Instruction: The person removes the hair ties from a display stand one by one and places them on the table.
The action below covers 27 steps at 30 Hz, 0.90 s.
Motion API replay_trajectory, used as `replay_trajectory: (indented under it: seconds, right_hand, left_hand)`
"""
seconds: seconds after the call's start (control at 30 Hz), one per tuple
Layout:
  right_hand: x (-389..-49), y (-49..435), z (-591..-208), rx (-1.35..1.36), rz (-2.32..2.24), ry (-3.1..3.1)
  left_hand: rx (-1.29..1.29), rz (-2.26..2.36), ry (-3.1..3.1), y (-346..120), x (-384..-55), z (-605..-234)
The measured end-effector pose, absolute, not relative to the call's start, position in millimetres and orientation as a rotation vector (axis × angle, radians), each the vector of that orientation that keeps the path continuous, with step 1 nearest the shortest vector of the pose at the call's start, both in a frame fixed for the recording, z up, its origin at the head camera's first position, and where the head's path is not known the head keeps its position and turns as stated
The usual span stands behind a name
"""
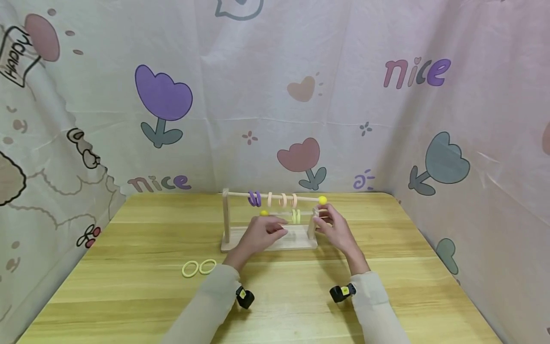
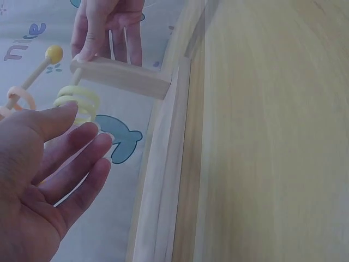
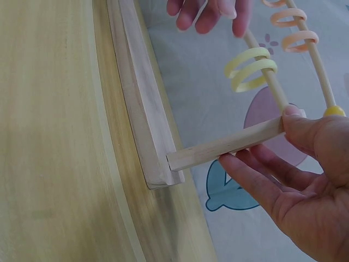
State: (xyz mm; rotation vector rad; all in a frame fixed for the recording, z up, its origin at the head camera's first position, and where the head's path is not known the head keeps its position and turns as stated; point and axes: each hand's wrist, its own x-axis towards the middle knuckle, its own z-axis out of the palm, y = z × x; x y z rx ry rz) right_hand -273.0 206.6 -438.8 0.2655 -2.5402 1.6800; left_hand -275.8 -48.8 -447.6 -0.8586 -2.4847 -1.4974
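Observation:
A wooden rack (image 1: 226, 215) with two posts and two rods stands on the table. My right hand (image 1: 339, 231) grips its right post (image 3: 229, 143), thumb at the top end and fingers along the side. Two pale yellow rings (image 3: 253, 69) hang on the lower rod (image 3: 275, 90), close to that post. My left hand (image 1: 259, 235) is in front of the lower rod, fingers loosely bent and apart, thumb tip overlapping the yellow rings (image 2: 77, 97) in the left wrist view. Purple rings (image 1: 254, 198) and peach rings (image 1: 282, 200) hang on the upper rod, which ends in a yellow ball (image 1: 322, 200).
Two loose pale yellow rings (image 1: 190, 269) lie flat on the wooden table (image 1: 292, 306), left of my left forearm. Another yellow ball (image 1: 264, 213) caps the lower rod's left end. A printed cloth (image 1: 240, 95) hangs behind the table and along its sides.

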Motion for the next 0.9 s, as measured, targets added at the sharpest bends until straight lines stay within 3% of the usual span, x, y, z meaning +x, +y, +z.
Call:
replay_trajectory:
  seconds: [0.9]
  right_hand:
    - [-275, 207, -441, 0.253, 1.657, -2.552]
  left_hand:
    - [-0.73, -1.661, -2.457, -23, -281, -458]
